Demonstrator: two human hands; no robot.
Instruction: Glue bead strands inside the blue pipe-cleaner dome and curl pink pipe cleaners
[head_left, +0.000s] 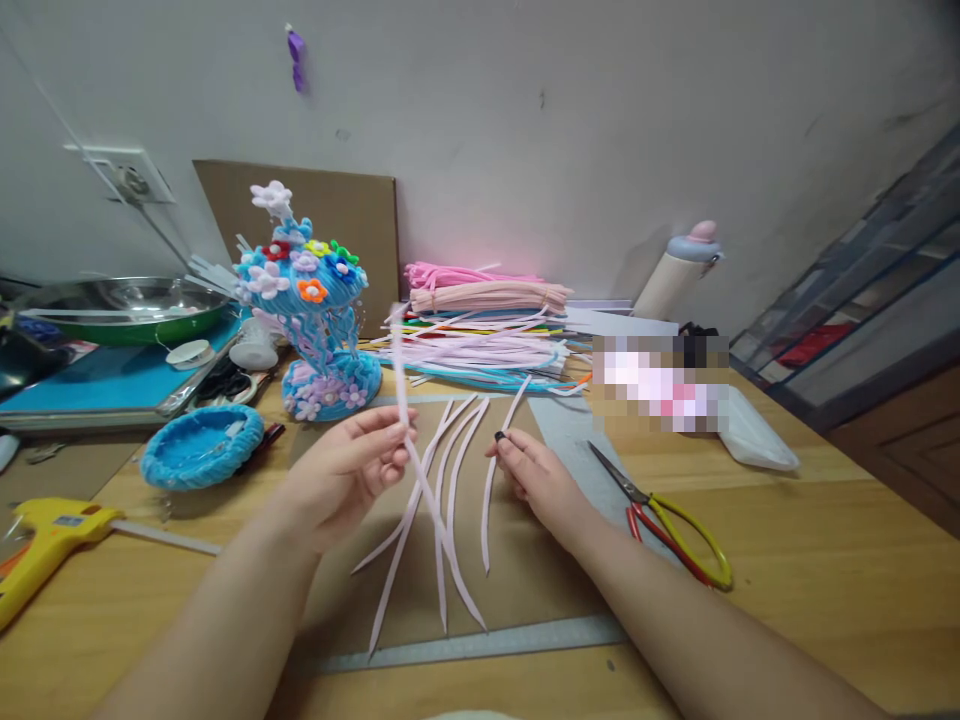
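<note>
Hands (352, 465) pinch pink stems (450, 470) above cardboard-covered wooden table (825, 560).

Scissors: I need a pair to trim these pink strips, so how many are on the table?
1: the scissors with red and yellow handles lie on the table beside the right hand. More could be hidden in the clutter at the back left.

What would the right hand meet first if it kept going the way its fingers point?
The right hand points up-left across the cardboard; probably the loose pale pink pipe cleaners beside its fingertips come first, though depth is unclear.
</note>
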